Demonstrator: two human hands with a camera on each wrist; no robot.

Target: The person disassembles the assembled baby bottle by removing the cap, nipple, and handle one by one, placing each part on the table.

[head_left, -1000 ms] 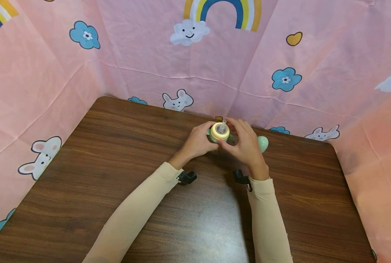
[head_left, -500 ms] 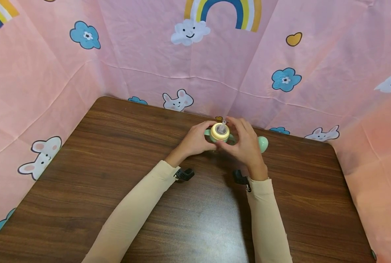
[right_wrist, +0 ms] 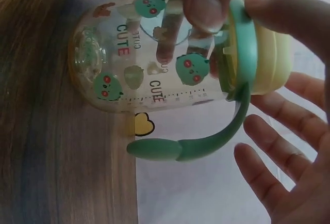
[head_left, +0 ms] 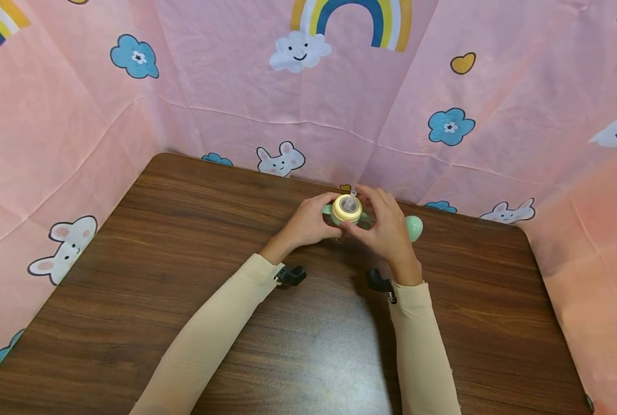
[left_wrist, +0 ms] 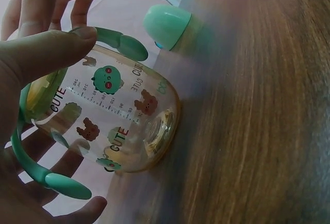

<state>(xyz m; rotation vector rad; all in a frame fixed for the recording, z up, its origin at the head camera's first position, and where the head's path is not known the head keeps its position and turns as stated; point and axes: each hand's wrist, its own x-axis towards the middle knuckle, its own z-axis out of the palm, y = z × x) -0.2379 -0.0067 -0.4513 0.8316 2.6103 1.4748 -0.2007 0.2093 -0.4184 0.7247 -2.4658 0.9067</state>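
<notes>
A baby bottle [head_left: 347,208] with a clear body, yellow collar, clear nipple and two green handles stands upright near the table's back edge. My left hand [head_left: 309,221] grips it around the green handle ring, its thumb across the front and fingers behind. My right hand [head_left: 383,226] holds the yellow collar [right_wrist: 273,61] from the other side, thumb at the edge of the green ring and the first fingers behind the collar; the lower fingers spread out. Cartoon prints and a measuring scale show on the clear body [left_wrist: 111,113]. The nipple points up between both hands.
A rounded green bottle cap [head_left: 414,228] rests on the brown wooden table [head_left: 225,230], just right of my right hand. Pink patterned cloth [head_left: 236,75] hangs directly behind the table's back edge and along its sides.
My left hand has shifted slightly left along the bottle since a second ago, uncovering more of the left handle. The right hand stays at the collar, and the bottle has barely moved.
</notes>
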